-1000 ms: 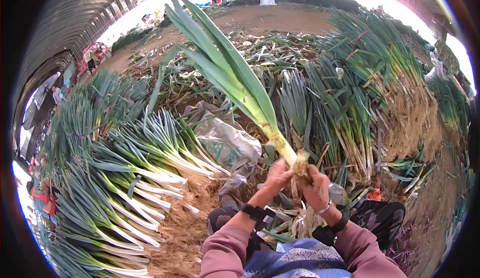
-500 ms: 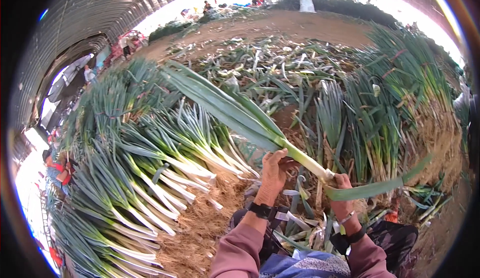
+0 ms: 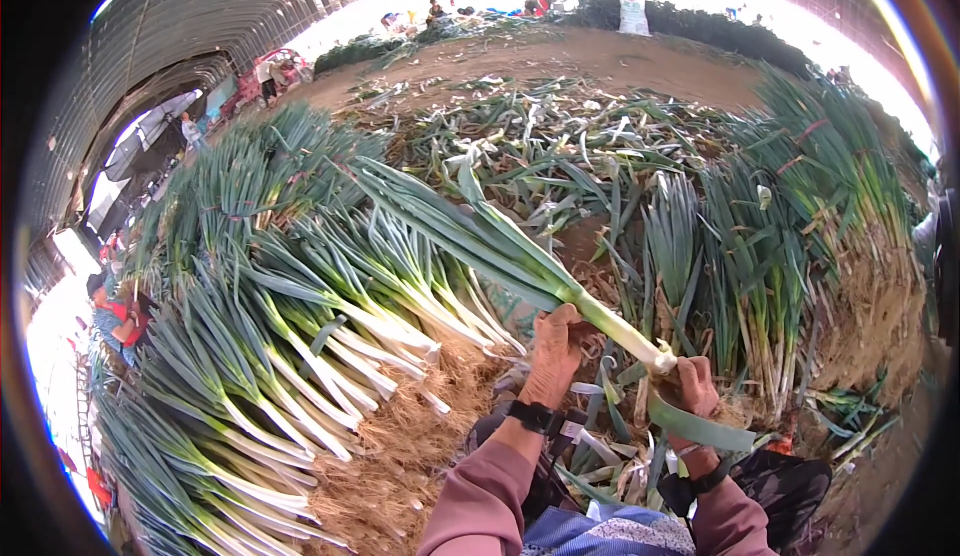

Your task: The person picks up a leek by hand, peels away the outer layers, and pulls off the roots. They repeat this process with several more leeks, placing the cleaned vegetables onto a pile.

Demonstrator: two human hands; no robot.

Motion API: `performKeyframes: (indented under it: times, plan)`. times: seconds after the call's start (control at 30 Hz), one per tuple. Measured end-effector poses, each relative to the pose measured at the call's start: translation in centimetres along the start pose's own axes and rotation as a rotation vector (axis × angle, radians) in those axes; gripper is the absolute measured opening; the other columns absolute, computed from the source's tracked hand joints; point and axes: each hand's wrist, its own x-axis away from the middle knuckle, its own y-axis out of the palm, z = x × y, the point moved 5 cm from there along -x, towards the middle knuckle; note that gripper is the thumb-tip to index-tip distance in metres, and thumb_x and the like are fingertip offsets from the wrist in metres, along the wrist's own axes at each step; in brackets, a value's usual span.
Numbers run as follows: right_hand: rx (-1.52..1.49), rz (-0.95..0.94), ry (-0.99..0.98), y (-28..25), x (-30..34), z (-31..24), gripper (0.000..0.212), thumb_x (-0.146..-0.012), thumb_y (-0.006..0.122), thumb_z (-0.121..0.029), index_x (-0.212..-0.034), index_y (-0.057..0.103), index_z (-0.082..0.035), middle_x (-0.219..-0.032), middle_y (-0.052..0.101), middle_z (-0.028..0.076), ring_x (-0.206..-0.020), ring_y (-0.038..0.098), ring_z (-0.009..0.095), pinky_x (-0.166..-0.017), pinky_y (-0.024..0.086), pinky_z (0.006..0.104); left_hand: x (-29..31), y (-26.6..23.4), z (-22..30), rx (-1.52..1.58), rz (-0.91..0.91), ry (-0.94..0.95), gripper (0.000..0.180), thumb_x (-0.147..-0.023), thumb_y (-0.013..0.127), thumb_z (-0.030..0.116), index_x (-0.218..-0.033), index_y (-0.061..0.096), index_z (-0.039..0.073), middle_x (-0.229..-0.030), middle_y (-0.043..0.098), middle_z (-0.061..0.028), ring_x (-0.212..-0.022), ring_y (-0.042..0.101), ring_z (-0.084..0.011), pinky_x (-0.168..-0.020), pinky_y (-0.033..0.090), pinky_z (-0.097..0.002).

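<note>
A long leek (image 3: 612, 324) lies aslant in front of me, its green leaves fanning to the upper left and its pale root end toward the lower right. My left hand (image 3: 556, 354) is closed round the stalk where white turns to green. At the root end my right hand (image 3: 693, 388) is closed, fingers curled, on a loose green leaf strip (image 3: 705, 429) that hangs off to the right below the stalk. To my left, many cleaned leeks (image 3: 310, 396) lie side by side, white ends and stringy roots toward me.
Tied leek bundles (image 3: 850, 176) stand at the right, roots down, near other upright leeks (image 3: 740, 266). Stripped leaves (image 3: 540, 136) litter the ground ahead. A white sack (image 3: 633, 14) stands far off. People (image 3: 120, 316) are at the left and in the distance.
My right hand and the loose leaf strip have dropped slightly; the strip's free end has swung down and in from the right. My left hand still grips the leek. The view has shifted a little.
</note>
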Motion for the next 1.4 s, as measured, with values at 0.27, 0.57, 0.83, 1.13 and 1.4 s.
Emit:
performKeyframes:
  times: [0.27,0.57,0.83,1.13,1.4]
  plan:
    - [-0.473,-0.443,-0.020,4.5,6.0,2.4,0.032,-0.085,0.061,-0.025,-0.106,0.057,-0.002,-0.074,0.057,0.011,-0.066,0.056,0.021,-0.059,0.045,0.0336,0.2,1.3,-4.0,0.387,-0.349,-0.462,0.012,-0.089,0.051,0.018,-0.082,0.055,0.008,-0.075,0.057,-0.0068,-0.068,0.057,-0.0170,-0.059,0.047,-0.0323]
    - [-1.506,-0.811,0.984,3.2,4.3,-2.4,0.043,-0.093,0.046,-0.046,-0.094,0.052,-0.003,-0.064,0.046,0.001,-0.047,0.040,0.010,-0.042,0.031,0.0235,3.0,1.0,-11.5,-0.703,-0.914,-0.168,0.030,-0.088,0.055,0.010,-0.118,0.052,0.006,-0.104,0.060,-0.0072,-0.094,0.058,-0.0154,-0.082,0.050,-0.0291]
    - [-1.289,-0.673,0.782,3.1,2.4,-2.5,0.039,-0.094,0.047,-0.041,-0.090,0.053,-0.002,-0.062,0.049,0.002,-0.046,0.044,0.009,-0.042,0.034,0.0232,2.6,3.4,-4.5,-0.498,-0.195,-0.040,0.027,-0.092,0.051,0.019,-0.113,0.050,0.003,-0.095,0.059,-0.0063,-0.079,0.059,-0.0150,-0.067,0.051,-0.0273]
    - [-0.943,-0.668,0.180,5.3,7.1,0.3,0.033,-0.095,0.046,-0.033,-0.102,0.053,-0.002,-0.065,0.051,0.003,-0.053,0.049,0.014,-0.050,0.041,0.0269,4.1,5.7,2.1,-0.104,-0.083,0.095,0.044,-0.090,0.052,0.045,-0.093,0.053,0.001,-0.064,0.059,-0.0133,-0.047,0.056,-0.0204,-0.041,0.047,-0.0315]
    - [-1.003,-0.793,0.864,4.3,9.5,1.0,0.031,-0.094,0.050,-0.030,-0.091,0.061,-0.001,-0.068,0.051,-0.001,-0.057,0.048,0.007,-0.050,0.041,0.0254,0.5,2.8,7.1,0.177,-0.009,0.217,0.057,-0.088,0.049,0.056,-0.104,0.051,0.001,-0.084,0.059,-0.0126,-0.066,0.058,-0.0208,-0.059,0.052,-0.0367]
